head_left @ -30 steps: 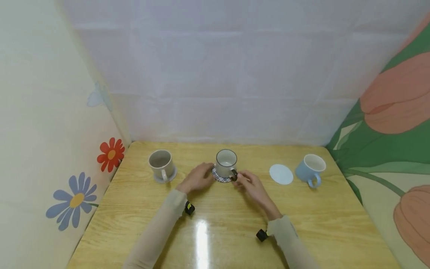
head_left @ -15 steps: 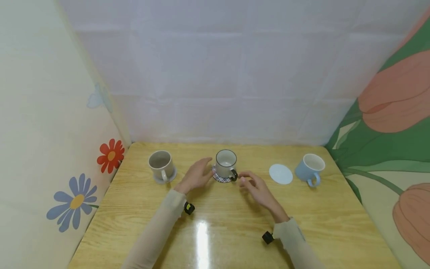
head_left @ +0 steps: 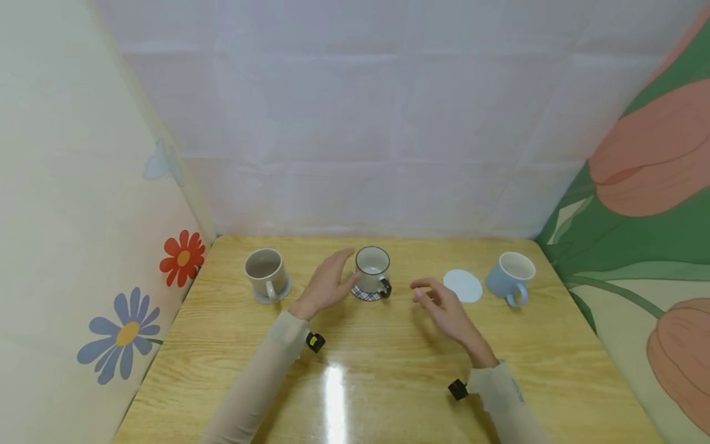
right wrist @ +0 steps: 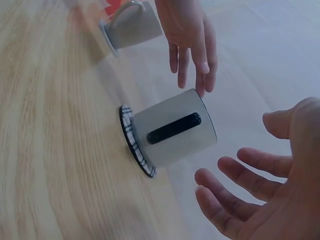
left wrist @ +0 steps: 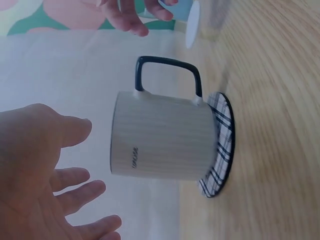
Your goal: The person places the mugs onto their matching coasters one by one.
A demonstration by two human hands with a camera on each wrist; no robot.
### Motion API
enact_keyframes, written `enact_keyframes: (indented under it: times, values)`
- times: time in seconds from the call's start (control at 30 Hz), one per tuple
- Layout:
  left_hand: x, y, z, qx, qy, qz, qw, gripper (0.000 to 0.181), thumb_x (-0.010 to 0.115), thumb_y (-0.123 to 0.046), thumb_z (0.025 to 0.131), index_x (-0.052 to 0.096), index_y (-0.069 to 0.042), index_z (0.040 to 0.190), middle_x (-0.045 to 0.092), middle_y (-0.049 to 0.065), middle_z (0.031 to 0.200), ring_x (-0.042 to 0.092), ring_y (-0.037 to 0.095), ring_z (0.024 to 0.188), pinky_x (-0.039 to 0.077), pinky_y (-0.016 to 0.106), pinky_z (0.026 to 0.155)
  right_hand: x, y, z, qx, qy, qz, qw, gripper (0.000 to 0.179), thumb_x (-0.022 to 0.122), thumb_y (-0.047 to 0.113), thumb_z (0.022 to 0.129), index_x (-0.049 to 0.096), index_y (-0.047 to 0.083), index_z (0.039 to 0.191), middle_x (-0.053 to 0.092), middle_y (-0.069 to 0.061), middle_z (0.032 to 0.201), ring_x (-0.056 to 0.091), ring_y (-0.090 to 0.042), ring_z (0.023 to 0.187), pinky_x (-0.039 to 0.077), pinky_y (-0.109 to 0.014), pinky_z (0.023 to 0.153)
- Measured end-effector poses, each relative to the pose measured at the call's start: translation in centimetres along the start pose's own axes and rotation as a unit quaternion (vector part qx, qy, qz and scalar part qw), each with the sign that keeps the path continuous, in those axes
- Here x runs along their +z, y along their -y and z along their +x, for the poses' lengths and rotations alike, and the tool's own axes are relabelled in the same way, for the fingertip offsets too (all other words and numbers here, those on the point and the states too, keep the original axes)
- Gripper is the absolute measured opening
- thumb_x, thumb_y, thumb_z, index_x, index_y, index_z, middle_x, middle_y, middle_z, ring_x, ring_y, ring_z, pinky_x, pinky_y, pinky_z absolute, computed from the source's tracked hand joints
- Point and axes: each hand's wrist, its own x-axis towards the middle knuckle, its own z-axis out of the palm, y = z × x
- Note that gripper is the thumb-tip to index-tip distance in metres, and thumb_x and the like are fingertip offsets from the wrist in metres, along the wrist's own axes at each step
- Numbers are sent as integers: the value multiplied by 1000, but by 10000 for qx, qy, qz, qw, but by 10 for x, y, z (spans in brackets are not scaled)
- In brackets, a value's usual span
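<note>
Along a yellowish wood-grain table, glossy surface, bright streak of glare near the front. Creased white cloth hangs behind; left wall is cream with a red flower and a blue flower, right wall has big pink tulips and green leaves. Middle mug stands upright on a plaid coaster, far half of the table, between the two hands. Pale grey-white body, straight sides, thin dark line round the rim, squared black handle turned to the near right, small dark lettering by the rim, too blurred to read. Plaid coaster is round, white with dark checks, dark edge. Left hand just beside the mug, grip apart, thumb and fingers spread; left wrist view shows a gap. Right hand near the handle but clear of it, grip also apart, fingers loosely bent, close to a plain pale coaster. Blue mug, white inside, sits beside that one; grey mug at far left, on a light round coaster. Beige sleeves, small black camera at each wrist.
</note>
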Motion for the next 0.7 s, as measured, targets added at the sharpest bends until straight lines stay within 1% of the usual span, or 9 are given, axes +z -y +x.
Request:
enact_keyframes:
  times: [0.07,0.17,0.37,0.43,0.6,0.7]
  values:
    - [-1,-5,1,94,-13,19,10000,65,60,-37,110,39,-6,163,43,18,168,41,37,156,29,57,130,-4,0,-2,-71,-50,-94,9999,32,53,22,114,65,0,135,71,-24,130,75,-40,103,61,-31,84]
    - [-2,-13,3,264,-84,58,9996,64,62,-34,109,41,-6,163,45,18,166,42,35,155,30,57,130,-9,1,-4,-171,-99,-215,9996,31,53,21,113,65,1,134,72,-22,129,76,-38,102,61,-30,83]
    - [-1,-29,6,580,-214,-21,9981,62,65,-26,107,43,-3,161,48,18,164,44,36,153,31,58,129,-20,0,-8,-231,-247,-320,9989,29,54,18,113,66,4,135,72,-21,131,76,-31,103,61,-34,88]
    - [1,-34,8,693,-256,-34,9973,62,67,-25,106,44,-2,159,50,18,162,47,37,150,35,60,127,-23,-1,-9,-232,-281,-337,9988,29,55,18,113,66,5,136,72,-21,131,76,-30,104,61,-34,90]
    - [8,-44,11,823,-287,23,9962,62,68,-25,105,46,-2,158,55,19,158,52,38,144,41,60,122,-33,-4,-12,-281,-435,-403,9978,26,56,14,112,67,4,133,74,-20,126,77,-31,103,61,-30,87]
    - [10,-50,15,815,-203,156,9963,63,65,-30,108,44,-4,161,52,16,162,49,35,149,37,56,126,-40,-6,-13,-305,-542,-456,9970,25,57,12,111,67,4,133,74,-20,125,77,-28,101,60,-27,85]
